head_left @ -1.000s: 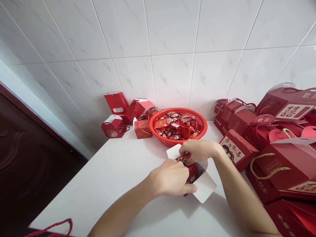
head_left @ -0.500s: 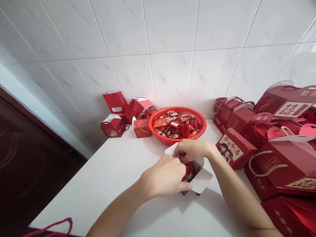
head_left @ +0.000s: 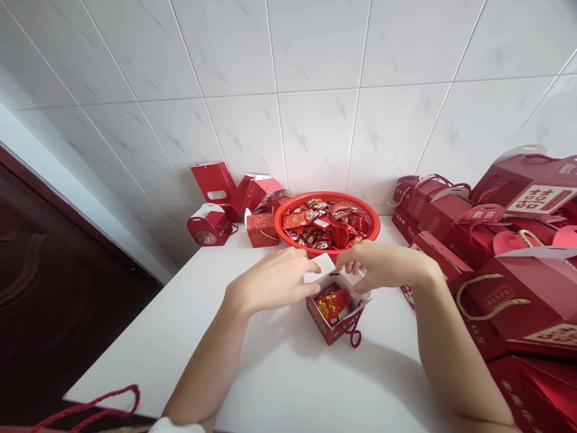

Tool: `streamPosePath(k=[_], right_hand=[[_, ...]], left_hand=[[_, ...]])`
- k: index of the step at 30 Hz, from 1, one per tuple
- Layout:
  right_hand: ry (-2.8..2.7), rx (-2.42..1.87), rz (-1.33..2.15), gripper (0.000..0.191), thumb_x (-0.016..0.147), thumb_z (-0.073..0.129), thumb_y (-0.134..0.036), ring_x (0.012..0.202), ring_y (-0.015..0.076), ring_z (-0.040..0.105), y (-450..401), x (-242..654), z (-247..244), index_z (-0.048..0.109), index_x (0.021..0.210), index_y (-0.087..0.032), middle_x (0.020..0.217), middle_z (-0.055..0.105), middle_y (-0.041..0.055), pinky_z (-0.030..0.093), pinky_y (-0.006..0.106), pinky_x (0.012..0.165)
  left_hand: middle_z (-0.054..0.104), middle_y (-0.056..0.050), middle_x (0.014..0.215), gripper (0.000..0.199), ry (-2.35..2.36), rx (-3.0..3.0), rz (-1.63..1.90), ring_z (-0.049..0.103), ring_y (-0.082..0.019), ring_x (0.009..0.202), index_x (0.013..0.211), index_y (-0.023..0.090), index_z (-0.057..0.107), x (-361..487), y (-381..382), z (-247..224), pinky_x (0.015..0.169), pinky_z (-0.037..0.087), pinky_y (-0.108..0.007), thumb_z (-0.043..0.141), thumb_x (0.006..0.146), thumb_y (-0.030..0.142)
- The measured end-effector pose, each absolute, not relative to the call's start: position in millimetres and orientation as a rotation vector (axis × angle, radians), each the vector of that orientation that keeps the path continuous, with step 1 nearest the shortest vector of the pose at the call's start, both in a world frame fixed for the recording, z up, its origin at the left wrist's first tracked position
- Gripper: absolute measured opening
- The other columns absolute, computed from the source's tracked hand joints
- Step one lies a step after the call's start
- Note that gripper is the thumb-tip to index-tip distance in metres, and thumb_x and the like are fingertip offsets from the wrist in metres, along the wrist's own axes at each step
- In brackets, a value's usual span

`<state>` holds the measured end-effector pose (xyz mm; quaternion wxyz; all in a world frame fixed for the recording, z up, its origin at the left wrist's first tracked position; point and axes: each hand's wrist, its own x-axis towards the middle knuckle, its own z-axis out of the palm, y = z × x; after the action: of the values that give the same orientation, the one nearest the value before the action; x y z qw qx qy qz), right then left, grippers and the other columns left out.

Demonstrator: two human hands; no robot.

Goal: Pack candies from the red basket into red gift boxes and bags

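Observation:
A small dark red gift box stands open on the white table, its white-lined flaps raised. Inside lie wrapped candies in shiny red and gold. My left hand is at the box's left flap, thumb and forefinger apart with the white flap between them. At the opposite side my right hand hangs over the right flap, fingers bent and thumb apart from them. Whether either hand presses on the card is hard to see. A dark red cord loop hangs from the box's front right side.
Behind the box is a red plastic basket heaped with wrapped candies. Several red boxes stand at the back left by the tiled wall. Many red gift boxes with cord handles are piled on the right. A white table lies underneath.
Both hands have come up out of the box and moved apart to its two sides. The candies inside now show. The view has shifted slightly.

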<state>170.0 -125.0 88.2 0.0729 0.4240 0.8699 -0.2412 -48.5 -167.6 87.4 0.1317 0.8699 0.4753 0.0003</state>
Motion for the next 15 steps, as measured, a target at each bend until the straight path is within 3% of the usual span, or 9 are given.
streamPosePath(k=[3,8,11,15], right_hand=[[2.622,1.351,-0.730,0.053,0.072,0.075,-0.032,0.103,0.0257,0.062,-130,185,94,0.066,0.123,-0.021,0.112,0.068,0.0076,0.048,0.030,0.079],[2.638,1.366,-0.736,0.063,0.066,0.079,-0.039,0.109,0.0281,0.059,-132,197,93,0.063,0.125,-0.023,0.118,0.065,0.0073,0.047,0.032,0.084],[2.603,1.411,-0.699,0.057,0.068,0.078,-0.036,0.103,0.0265,0.060,-131,190,90,0.061,0.121,-0.022,0.112,0.065,0.0080,0.046,0.030,0.076],[2.484,1.541,-0.564,0.044,0.072,0.076,-0.033,0.093,0.0236,0.060,-126,173,84,0.060,0.110,-0.018,0.107,0.064,0.0084,0.040,0.027,0.064]], left_hand=[[0.062,-0.006,0.128,0.043,1.423,2.430,-0.052,0.056,-0.028,0.118,0.127,0.025,0.066,-53,-159,85,0.087,0.044,-0.031,0.057,0.089,0.045],[0.057,-0.005,0.136,0.056,1.332,2.371,-0.146,0.052,-0.029,0.124,0.132,0.025,0.061,-56,-152,86,0.087,0.045,-0.030,0.068,0.079,0.042],[0.061,-0.006,0.129,0.055,1.285,2.388,-0.143,0.054,-0.029,0.121,0.130,0.024,0.061,-53,-152,87,0.086,0.045,-0.029,0.070,0.077,0.036],[0.069,-0.003,0.104,0.030,1.004,2.407,-0.115,0.064,-0.022,0.097,0.110,0.021,0.068,-44,-155,85,0.078,0.045,-0.026,0.068,0.082,0.031]])
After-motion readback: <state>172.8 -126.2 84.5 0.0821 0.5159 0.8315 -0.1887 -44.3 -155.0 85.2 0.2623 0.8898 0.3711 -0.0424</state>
